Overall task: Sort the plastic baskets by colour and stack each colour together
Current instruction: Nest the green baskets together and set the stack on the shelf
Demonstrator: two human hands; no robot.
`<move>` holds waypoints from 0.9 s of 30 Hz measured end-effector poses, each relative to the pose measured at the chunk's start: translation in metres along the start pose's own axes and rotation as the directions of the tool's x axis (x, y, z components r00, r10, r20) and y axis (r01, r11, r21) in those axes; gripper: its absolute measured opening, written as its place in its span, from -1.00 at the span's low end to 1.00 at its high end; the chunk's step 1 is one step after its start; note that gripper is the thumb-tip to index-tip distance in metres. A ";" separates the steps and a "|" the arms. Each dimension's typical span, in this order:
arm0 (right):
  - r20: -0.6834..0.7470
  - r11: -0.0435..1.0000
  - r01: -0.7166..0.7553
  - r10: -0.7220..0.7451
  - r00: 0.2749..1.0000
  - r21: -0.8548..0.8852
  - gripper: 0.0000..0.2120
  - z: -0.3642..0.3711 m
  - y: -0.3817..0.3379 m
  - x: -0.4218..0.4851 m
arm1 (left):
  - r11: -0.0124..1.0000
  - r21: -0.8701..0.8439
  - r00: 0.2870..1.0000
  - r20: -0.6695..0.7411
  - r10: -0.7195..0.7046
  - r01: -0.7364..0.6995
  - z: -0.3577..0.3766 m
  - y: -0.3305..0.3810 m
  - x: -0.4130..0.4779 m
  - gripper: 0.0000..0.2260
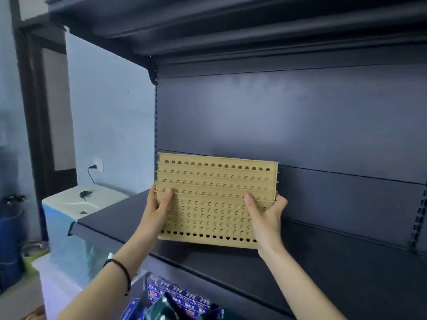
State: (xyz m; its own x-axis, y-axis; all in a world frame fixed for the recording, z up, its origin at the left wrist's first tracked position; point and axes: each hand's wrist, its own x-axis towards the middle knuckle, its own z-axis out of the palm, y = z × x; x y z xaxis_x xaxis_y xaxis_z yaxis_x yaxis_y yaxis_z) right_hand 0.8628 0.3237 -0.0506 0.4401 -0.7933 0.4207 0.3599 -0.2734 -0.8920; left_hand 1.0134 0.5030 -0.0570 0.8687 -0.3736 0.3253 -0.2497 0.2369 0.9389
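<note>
A stack of several nested tan plastic baskets (215, 199) with rows of round holes stands at the left end of a dark shelf (323, 269). Its long perforated side faces me. My left hand (159, 209) grips the stack's left end, thumb across the front rims. My right hand (265, 218) grips the right end, thumb on the front wall. Whether the bottom rests fully on the shelf I cannot tell. No baskets of another colour are in view.
The shelf unit has a dark back panel (288, 116) and another shelf (231, 26) overhead. Left of it stands a white appliance (76, 204) below a wall socket (98, 163). Blue packets (175, 299) lie on a lower level under my arms. A blue drum (10, 241) is far left.
</note>
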 end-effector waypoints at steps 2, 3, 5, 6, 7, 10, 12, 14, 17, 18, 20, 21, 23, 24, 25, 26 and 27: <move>-0.025 1.000 0.011 -0.012 1.000 -0.022 -0.47 0.022 0.008 0.001 | 1.000 -0.007 0.998 0.060 0.002 -0.002 -0.015 -0.009 0.023 -0.36; -0.036 0.999 0.012 -0.014 0.999 -0.035 -0.46 0.032 0.013 0.001 | 1.000 -0.018 0.997 0.079 0.000 0.002 -0.021 -0.014 0.033 -0.33; -0.055 0.999 0.014 -0.017 0.998 -0.051 -0.45 0.048 0.021 0.003 | 0.999 -0.030 0.993 0.119 -0.010 0.013 -0.032 -0.023 0.051 -0.25; -0.062 0.998 0.017 -0.020 0.998 -0.061 -0.46 0.055 0.024 0.005 | 0.999 -0.034 0.991 0.136 -0.015 0.020 -0.036 -0.026 0.059 -0.23; -0.071 0.997 0.020 -0.025 0.997 -0.072 -0.46 0.062 0.027 0.009 | 0.999 -0.037 0.989 0.145 -0.016 0.022 -0.039 -0.028 0.067 -0.25; -0.089 0.996 0.030 -0.037 0.995 -0.083 -0.47 0.082 0.036 0.021 | 0.998 -0.051 0.987 0.160 -0.018 0.026 -0.044 -0.032 0.091 -0.32; -0.089 0.996 0.034 -0.041 0.995 -0.085 -0.47 0.092 0.042 0.029 | 0.998 -0.047 0.985 0.168 -0.022 0.031 -0.047 -0.035 0.105 -0.31; -0.088 0.994 0.031 -0.040 0.995 -0.101 -0.46 0.099 0.049 0.037 | 0.998 -0.051 0.984 0.177 -0.030 0.039 -0.048 -0.041 0.118 -0.30; -0.087 0.993 0.020 -0.030 0.996 -0.115 -0.44 0.106 0.059 0.048 | 0.998 -0.038 0.980 0.194 -0.041 0.049 -0.052 -0.049 0.138 -0.31; -0.086 0.993 0.018 -0.028 0.996 -0.115 -0.42 0.109 0.062 0.050 | 0.998 -0.033 0.979 0.198 -0.038 0.045 -0.053 -0.052 0.145 -0.33; -0.084 0.992 0.025 -0.036 0.996 -0.128 -0.39 0.116 0.068 0.052 | 0.999 -0.029 0.981 0.192 -0.028 0.035 -0.055 -0.057 0.158 -0.44; -0.091 0.991 0.026 -0.038 0.995 -0.135 -0.37 0.119 0.071 0.052 | 0.999 -0.027 0.983 0.182 -0.026 0.031 -0.057 -0.059 0.163 -0.50; -0.114 0.988 0.024 -0.042 0.993 -0.152 -0.35 0.122 0.074 0.053 | 0.999 -0.023 0.984 0.177 -0.026 0.030 -0.057 -0.063 0.170 -0.56; -0.120 0.987 0.021 -0.041 0.992 -0.160 -0.34 0.123 0.075 0.053 | 0.999 -0.022 0.983 0.183 -0.026 0.031 -0.058 -0.064 0.173 -0.55; -0.121 0.986 0.014 -0.035 0.992 -0.169 -0.33 0.123 0.074 0.054 | 0.999 -0.020 0.981 0.192 -0.027 0.031 -0.058 -0.065 0.174 -0.53; -0.119 0.985 0.007 -0.028 0.992 -0.175 -0.32 0.123 0.073 0.054 | 0.999 -0.014 0.979 0.199 -0.033 0.036 -0.058 -0.065 0.175 -0.51; -0.118 0.983 0.000 -0.022 0.993 -0.183 -0.32 0.122 0.071 0.054 | 0.999 -0.006 0.978 0.205 -0.040 0.042 -0.059 -0.066 0.177 -0.50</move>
State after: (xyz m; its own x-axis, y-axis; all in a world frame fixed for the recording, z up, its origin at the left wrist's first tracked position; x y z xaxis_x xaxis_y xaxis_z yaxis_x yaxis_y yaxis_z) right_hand 1.0129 0.3282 -0.0714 0.3317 -0.8458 0.4179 0.2033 -0.3685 -0.9071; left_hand 1.2085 0.4745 -0.0678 0.7716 -0.5589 0.3039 -0.2104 0.2266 0.9510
